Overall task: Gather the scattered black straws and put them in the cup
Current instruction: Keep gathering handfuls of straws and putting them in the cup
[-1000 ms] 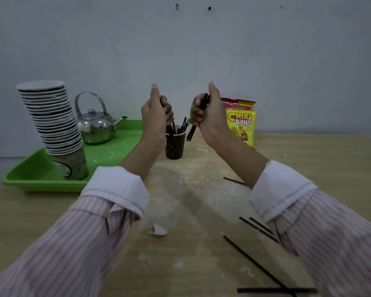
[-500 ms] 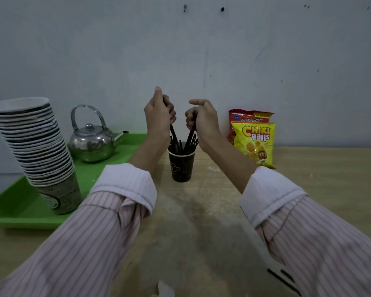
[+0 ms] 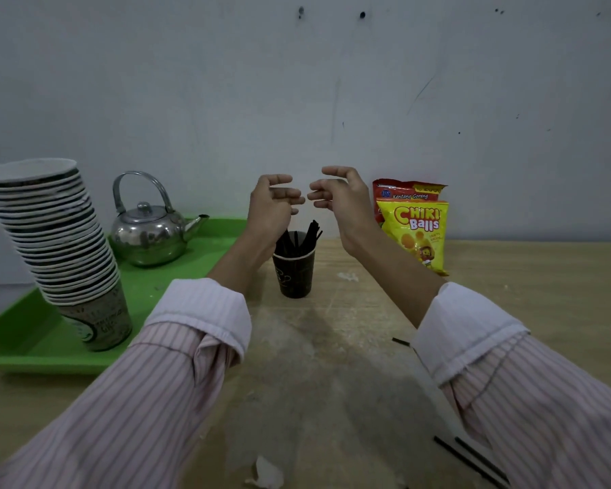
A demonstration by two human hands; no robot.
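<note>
Both arms reach out over the table [image 3: 332, 347]. The left hand [image 3: 272, 202] and the right hand [image 3: 339, 195] hang just above the dark cup [image 3: 293, 273], which has black straws [image 3: 297, 238] standing in it. The left wrist hides part of the cup's rim. Loose straws [image 3: 448, 448] lie by the right sleeve. A green tray [image 3: 22, 351] with a kettle [image 3: 149, 234] is on the left and snack bags [image 3: 415, 234] are on the right. Both hands are loose, with their fingers softly bent, and hold nothing.

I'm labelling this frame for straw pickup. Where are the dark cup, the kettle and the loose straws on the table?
dark cup [image 3: 294, 277], head view, front wall.
kettle [image 3: 149, 238], head view, shiny body.
loose straws [image 3: 468, 462], head view, middle of the left one at bottom right.
</note>
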